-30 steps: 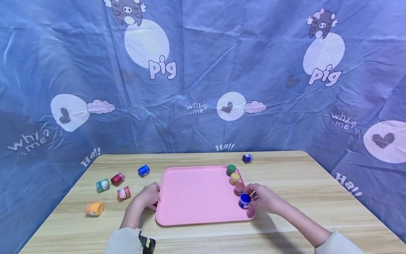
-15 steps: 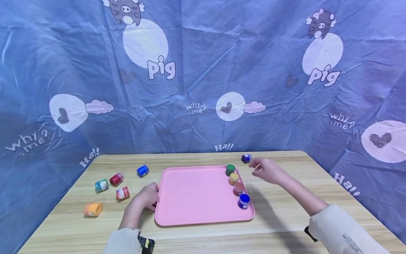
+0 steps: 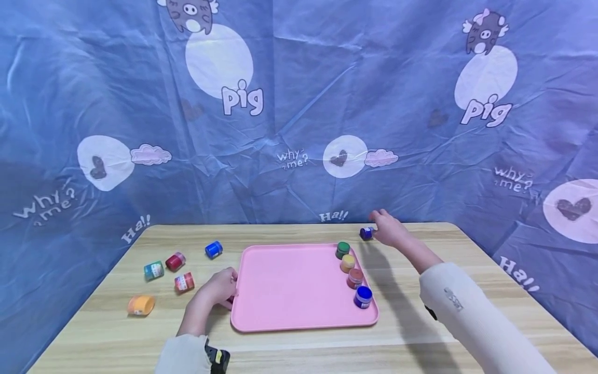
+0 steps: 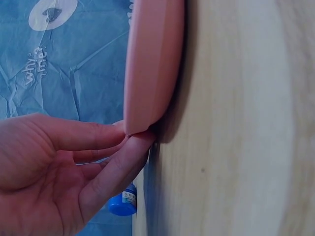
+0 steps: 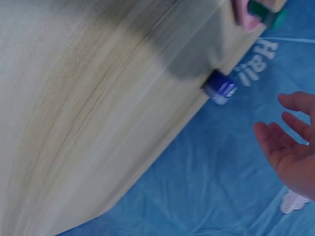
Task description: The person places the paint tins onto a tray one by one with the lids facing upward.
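My left hand (image 3: 218, 289) pinches the left rim of the pink tray (image 3: 294, 288), thumb and fingers meeting at its edge in the left wrist view. At the far right of the table my right hand (image 3: 389, 229), fingers loosely bent and holding nothing, is just beside a dark blue paint jar (image 3: 366, 233) lying on its side. The right wrist view shows a gap between these fingers and that jar. Along the tray's right side stand a green jar (image 3: 343, 250), a yellow jar (image 3: 348, 263), a brown jar (image 3: 355, 278) and a blue jar (image 3: 363, 297), all upright.
Left of the tray lie a bright blue jar (image 3: 214, 250), a dark red jar (image 3: 175, 261), a teal jar (image 3: 153, 270), a red jar (image 3: 184, 282) and an orange jar (image 3: 140, 305). A blue printed cloth (image 3: 299, 104) hangs behind the wooden table (image 3: 299, 353).
My right hand has let go of the blue jar at the tray's front right and moved away to the far jar. My left hand keeps its hold on the tray rim.
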`<state>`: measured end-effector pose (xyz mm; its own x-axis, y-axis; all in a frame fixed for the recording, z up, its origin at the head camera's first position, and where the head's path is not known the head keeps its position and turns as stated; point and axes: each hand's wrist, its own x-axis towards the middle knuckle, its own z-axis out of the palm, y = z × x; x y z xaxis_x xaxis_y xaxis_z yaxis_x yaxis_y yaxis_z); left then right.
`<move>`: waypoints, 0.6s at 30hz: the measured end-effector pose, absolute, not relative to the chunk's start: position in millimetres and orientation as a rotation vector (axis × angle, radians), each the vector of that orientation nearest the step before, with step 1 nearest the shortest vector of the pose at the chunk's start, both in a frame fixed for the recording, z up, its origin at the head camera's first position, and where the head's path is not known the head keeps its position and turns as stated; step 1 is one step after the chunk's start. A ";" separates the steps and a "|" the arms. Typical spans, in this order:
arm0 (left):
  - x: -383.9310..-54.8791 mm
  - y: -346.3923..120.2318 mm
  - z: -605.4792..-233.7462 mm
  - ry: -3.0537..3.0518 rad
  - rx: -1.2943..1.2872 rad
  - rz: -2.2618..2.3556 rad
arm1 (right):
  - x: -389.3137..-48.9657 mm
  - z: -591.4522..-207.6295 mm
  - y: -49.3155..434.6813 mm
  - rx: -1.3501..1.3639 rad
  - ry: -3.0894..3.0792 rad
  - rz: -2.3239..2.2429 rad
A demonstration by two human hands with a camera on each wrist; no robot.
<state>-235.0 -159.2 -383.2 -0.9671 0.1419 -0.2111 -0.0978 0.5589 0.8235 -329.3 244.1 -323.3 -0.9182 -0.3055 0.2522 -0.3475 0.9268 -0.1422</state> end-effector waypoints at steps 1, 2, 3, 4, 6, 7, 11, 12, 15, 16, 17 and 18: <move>-235.2 -159.3 -383.3 2.543 0.039 1.366 | -332.0 -325.2 244.5 0.486 -2.886 0.241; -235.1 -159.5 -383.1 2.544 0.036 1.364 | -334.3 -327.3 244.9 0.484 -2.909 0.214; -235.0 -159.7 -383.3 2.545 0.030 1.365 | -336.6 -329.7 245.1 0.482 -2.927 0.189; -234.7 -159.7 -382.9 2.547 0.032 1.364 | -338.8 -332.2 245.1 0.482 -2.941 0.161; -234.2 -159.3 -382.9 2.551 0.032 1.364 | -342.7 -338.4 245.6 0.471 -2.969 0.108; -234.1 -158.8 -382.8 2.554 0.034 1.363 | -344.5 -341.7 245.9 0.464 -2.980 0.095; -234.3 -157.0 -383.7 2.554 0.040 1.376 | -351.3 -356.5 249.0 0.427 -3.021 0.070; -234.3 -156.7 -384.0 2.554 0.038 1.379 | -352.7 -359.7 249.8 0.424 -3.027 0.070; -234.2 -156.5 -384.3 2.556 0.040 1.380 | -356.0 -367.9 251.6 0.422 -3.025 0.100; -233.9 -156.5 -384.2 2.560 0.040 1.378 | -356.3 -369.6 251.6 0.427 -3.021 0.099; -233.8 -156.5 -384.1 2.561 0.040 1.374 | -356.4 -371.2 251.6 0.430 -3.019 0.105; -233.8 -156.5 -383.8 2.563 0.044 1.372 | -356.5 -372.6 251.7 0.436 -3.014 0.109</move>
